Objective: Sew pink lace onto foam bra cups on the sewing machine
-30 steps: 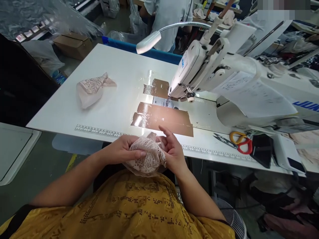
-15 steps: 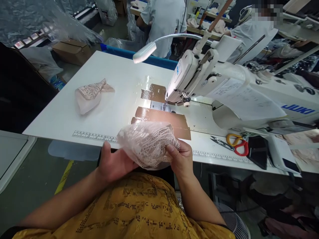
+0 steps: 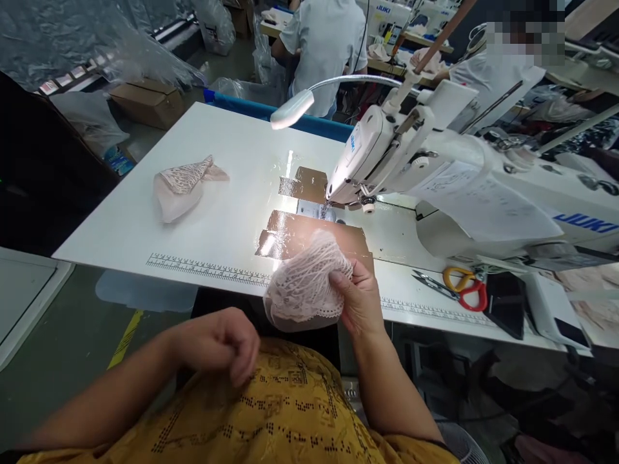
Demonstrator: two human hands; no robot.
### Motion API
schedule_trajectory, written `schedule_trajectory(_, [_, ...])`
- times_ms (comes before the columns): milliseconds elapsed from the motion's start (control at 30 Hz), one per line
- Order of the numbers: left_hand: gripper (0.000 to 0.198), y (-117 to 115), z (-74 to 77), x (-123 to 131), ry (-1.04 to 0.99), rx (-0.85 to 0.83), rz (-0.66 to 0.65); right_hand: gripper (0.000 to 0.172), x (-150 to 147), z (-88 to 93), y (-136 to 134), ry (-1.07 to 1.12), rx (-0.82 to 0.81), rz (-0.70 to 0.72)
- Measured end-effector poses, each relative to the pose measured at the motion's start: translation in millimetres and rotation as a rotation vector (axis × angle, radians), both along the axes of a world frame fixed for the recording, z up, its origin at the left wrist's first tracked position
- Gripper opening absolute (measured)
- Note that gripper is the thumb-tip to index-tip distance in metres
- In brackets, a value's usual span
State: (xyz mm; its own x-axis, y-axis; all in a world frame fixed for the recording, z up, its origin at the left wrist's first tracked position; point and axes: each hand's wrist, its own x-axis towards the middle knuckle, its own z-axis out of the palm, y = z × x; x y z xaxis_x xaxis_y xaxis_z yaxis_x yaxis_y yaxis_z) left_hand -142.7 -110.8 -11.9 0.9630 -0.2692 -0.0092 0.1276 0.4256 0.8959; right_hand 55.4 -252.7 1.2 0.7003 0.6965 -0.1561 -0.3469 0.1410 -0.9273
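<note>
My right hand [image 3: 360, 299] pinches a pale pink lace fabric piece [image 3: 309, 280] between thumb and fingers at its right side. The piece is rounded like a cup, with a scalloped lower edge and sheer fabric behind, and hangs over the table's front edge. Apart from it, my left hand [image 3: 225, 345] is held in front of my yellow shirt, fingers curled in, nothing visible in it. A second lace piece [image 3: 186, 183], similar in colour, lies on the left of the white table [image 3: 116, 225]. Beyond my right hand stands the sewing machine [image 3: 362, 158], its needle area lit.
Brown tape patches [image 3: 314, 229] surround the needle plate. A printed ruler [image 3: 207, 267] runs along the front edge. Scissors [image 3: 454, 287] with red and yellow handles lie right, beside a dark phone [image 3: 505, 303]. A lamp [image 3: 293, 109] arches overhead. Two people in pale shirts [image 3: 326, 45] are behind.
My left hand has left the lace piece, pulled back toward my body and curled its fingers. The piece, in my right hand, has turned and hangs more upright. The view shifted slightly.
</note>
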Motion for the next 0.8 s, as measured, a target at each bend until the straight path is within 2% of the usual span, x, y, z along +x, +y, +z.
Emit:
schedule_trajectory(33, [0.015,9,7.2,-4,-0.078,0.096,0.064,0.025,-1,2.0,-1,-0.033,-0.02,0.098])
schedule_trajectory(67, [0.005,16,15.0,-6,-0.131,0.219,0.214,0.022,-3,3.9,-2,-0.072,-0.039,0.199])
schedule_trajectory(133, [0.04,24,29.0,-3,-0.15,0.536,0.51,0.016,-11,7.0,-2,-0.166,-0.053,0.378])
schedule_trajectory(167, [0.056,26,33.6,0,-0.131,0.683,0.586,0.014,-15,8.2,-1,-0.214,-0.05,0.446])
schedule_trajectory(200, [0.062,25,36.0,4,-0.107,0.783,0.597,0.012,-20,9.2,0,-0.259,-0.047,0.497])
schedule_trajectory(233, [0.057,24,36.2,9,-0.086,0.821,0.566,0.011,-23,9.8,1,-0.299,-0.047,0.532])
schedule_trajectory(300, [0.036,19,31.8,15,-0.058,0.764,0.491,0.011,-28,10.2,3,-0.368,-0.057,0.552])
schedule_trajectory(367, [0.023,13,25.0,17,-0.029,0.692,0.469,0.01,-30,9.4,4,-0.449,-0.052,0.506])
schedule_trajectory(467, [0.022,8,18.7,14,-0.004,0.7,0.455,0.011,-32,7.5,6,-0.579,-0.031,0.393])
schedule_trajectory(567, [0.023,9,19.1,10,-0.02,0.703,0.433,0.012,-36,6.3,7,-0.61,-0.053,0.313])
schedule_trajectory(667, [0.026,10,23.1,8,-0.06,0.702,0.47,0.014,-40,7.2,7,-0.602,-0.062,0.28])
schedule_trajectory(800, [0.023,10,27.8,6,-0.116,0.805,0.534,0.015,-47,11.1,7,-0.614,-0.07,0.27])
